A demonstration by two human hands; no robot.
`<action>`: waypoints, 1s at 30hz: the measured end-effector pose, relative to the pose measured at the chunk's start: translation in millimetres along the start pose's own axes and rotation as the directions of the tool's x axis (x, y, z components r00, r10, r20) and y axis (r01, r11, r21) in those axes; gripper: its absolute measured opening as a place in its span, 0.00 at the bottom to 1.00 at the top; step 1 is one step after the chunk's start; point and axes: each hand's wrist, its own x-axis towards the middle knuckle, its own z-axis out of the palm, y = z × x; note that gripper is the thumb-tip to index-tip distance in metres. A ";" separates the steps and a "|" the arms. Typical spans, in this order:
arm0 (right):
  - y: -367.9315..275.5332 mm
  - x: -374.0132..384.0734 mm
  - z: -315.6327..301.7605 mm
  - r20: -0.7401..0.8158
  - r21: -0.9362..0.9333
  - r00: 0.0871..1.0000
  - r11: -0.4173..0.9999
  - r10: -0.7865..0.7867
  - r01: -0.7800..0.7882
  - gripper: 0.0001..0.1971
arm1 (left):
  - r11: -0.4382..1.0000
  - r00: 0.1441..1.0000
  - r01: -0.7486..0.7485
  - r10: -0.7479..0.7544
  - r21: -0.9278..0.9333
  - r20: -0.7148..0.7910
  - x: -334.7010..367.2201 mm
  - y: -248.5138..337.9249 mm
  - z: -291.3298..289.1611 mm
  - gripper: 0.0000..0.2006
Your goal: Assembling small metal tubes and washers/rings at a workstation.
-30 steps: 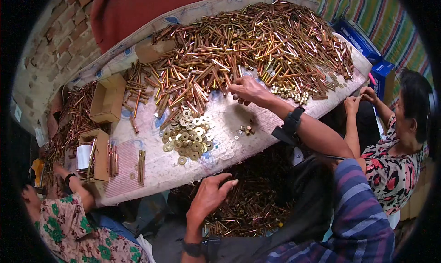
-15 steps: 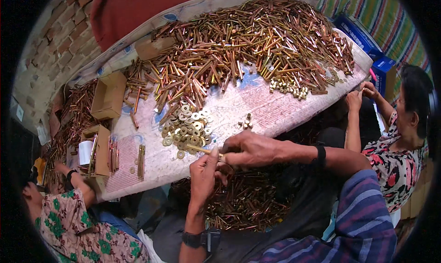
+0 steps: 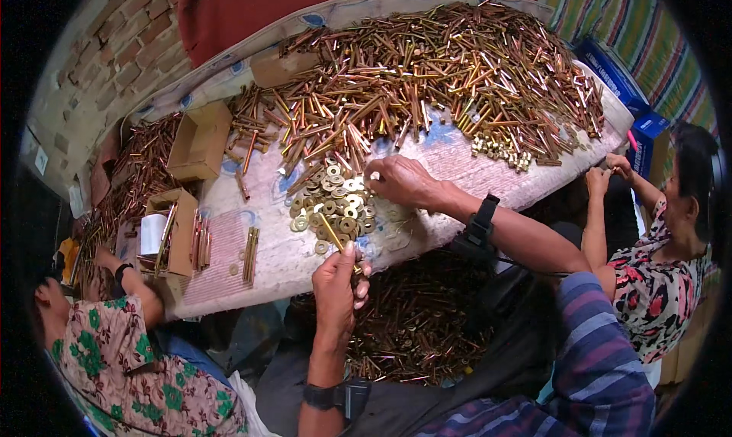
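**Hands sorting brass bolts and washers at a crowded table**

A long table (image 3: 267, 261) covered in patterned cloth runs across the view. The person's left hand (image 3: 338, 284) is closed around a single brass bolt (image 3: 332, 233) at the table's near edge, the bolt slanting up over the cloth. The right hand (image 3: 400, 179) reaches onto the table with fingers curled narrow, fingertips touching a pile of brass washers (image 3: 335, 204) just beyond the bolt. A broad heap of bolts (image 3: 442, 78) fills the table's far half up to its far edge. Open cardboard boxes (image 3: 200, 139) stand at the table's left end. Bare cloth shows only near the table's front edge. Two other people sit at the table's left and right ends.
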 end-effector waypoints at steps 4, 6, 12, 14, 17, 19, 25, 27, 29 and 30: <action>0.2 1.6 -0.9 0.002 0.058 0.999 0.997 0.048 -0.048 0.15 | 1.000 1.000 0.008 -0.008 0.006 -0.001 0.0 0.3 -3.5 0.16; -0.6 -1.9 -6.8 0.009 0.047 0.997 0.996 0.079 -0.079 0.15 | 0.998 0.999 0.035 -0.035 0.055 -0.003 0.6 -0.9 -3.0 0.15; -29.0 -28.0 -50.0 0.210 0.476 0.965 0.847 0.154 -0.239 0.17 | 0.927 0.996 0.004 -0.036 0.376 0.078 0.4 -2.4 5.4 0.13; -30.9 -38.4 -50.6 0.315 0.649 0.941 0.696 0.120 -0.306 0.17 | 0.887 0.994 -0.036 -0.014 0.460 0.105 1.3 -5.1 5.6 0.12; -32.7 -54.0 -50.6 0.380 0.710 0.921 0.610 0.087 -0.351 0.15 | 0.810 0.987 -0.129 0.051 0.572 0.151 2.0 -7.2 12.9 0.12; -35.4 -60.8 -49.8 0.383 0.699 0.920 0.626 0.080 -0.345 0.15 | 0.720 0.974 -0.224 0.152 0.656 0.165 3.0 -9.8 14.1 0.13; -27.1 -62.3 -50.1 0.404 0.798 0.903 0.425 0.149 -0.427 0.15 | 0.740 0.971 -0.237 0.168 0.630 0.168 1.5 -4.6 16.8 0.10; -33.2 -64.8 -48.5 0.374 0.779 0.913 0.478 0.165 -0.405 0.14 | 0.750 0.968 -0.250 0.189 0.612 0.164 2.1 -6.4 15.0 0.10; -43.1 -68.8 -49.0 0.369 0.766 0.910 0.494 0.186 -0.412 0.15 | 0.761 0.965 -0.263 0.209 0.593 0.160 2.9 -5.7 13.5 0.09; -46.5 -71.3 -46.8 0.342 0.761 0.929 0.539 0.140 -0.361 0.16 | 0.765 0.960 -0.278 0.231 0.581 0.156 2.9 -4.4 13.3 0.09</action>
